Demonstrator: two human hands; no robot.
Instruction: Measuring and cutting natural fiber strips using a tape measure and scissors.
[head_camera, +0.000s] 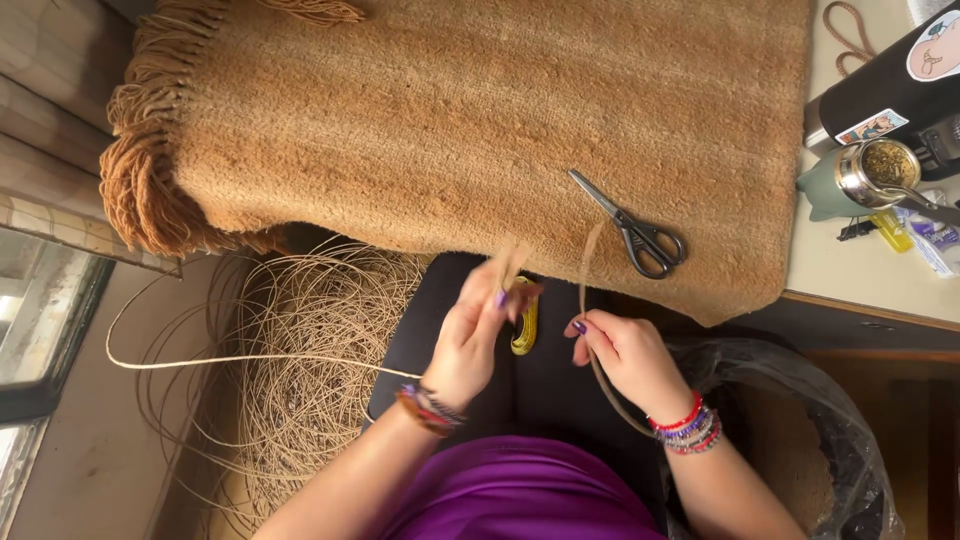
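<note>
Clearly, the left hand (468, 335) was closed in a pinch on one end of a tan fibre strand (588, 290), its fingertips raised just above a yellow tape measure (524, 318) that lay on the dark lap (545, 370). The right hand (625, 355) was likewise closed around the same strand, which rose from its fingers toward the mat's edge and looped down past the wrist. Both wrists carried beaded bracelets (690, 428). Between and ahead of the hands lay a large woven tan mat (450, 110) spread over the table (870, 270), its fringe (140, 170) hanging off the left end. A pair of black-handled scissors (632, 226) rested on the mat, near the right hand but apart from it. To the left of the lap, a loose tangle of thin fibre cord (300, 360) lay heaped on the floor, with one long strand trailing out sideways. On the table's right edge stood a dark bottle (890, 95) and a metal cup (868, 172). A clear plastic bag (810, 440) sat below the right arm.
</note>
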